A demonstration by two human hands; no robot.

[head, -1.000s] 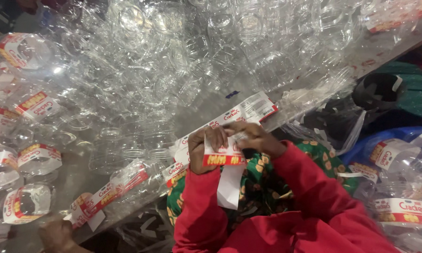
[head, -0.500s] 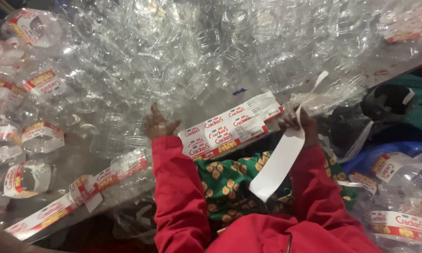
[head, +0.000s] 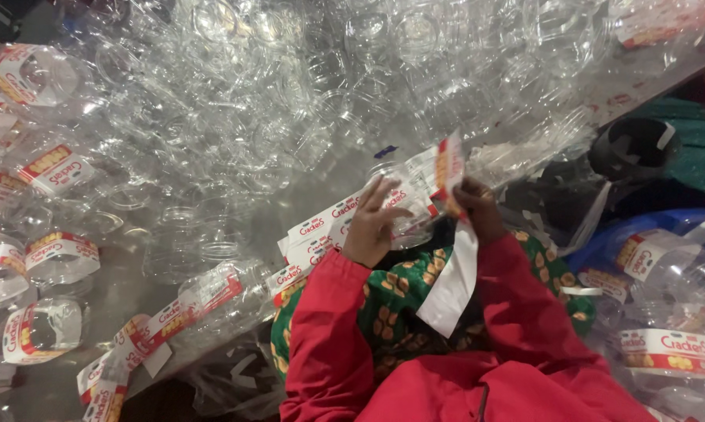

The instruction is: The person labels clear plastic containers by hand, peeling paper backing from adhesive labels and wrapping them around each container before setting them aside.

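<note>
The left hand [head: 374, 227] lay with fingers spread against a clear plastic jar [head: 405, 205] at the bench [head: 344, 168] edge. The right hand [head: 476, 209] pinched a red-and-white label [head: 448, 168] touching the jar, white backing strip [head: 450, 285] hanging below.

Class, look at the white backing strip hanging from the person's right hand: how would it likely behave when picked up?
The backing strip is probably floppy: it droops from the right hand and bends over the lap. It looks thin, so likely very light. Its smooth surface may be slippery.
</note>
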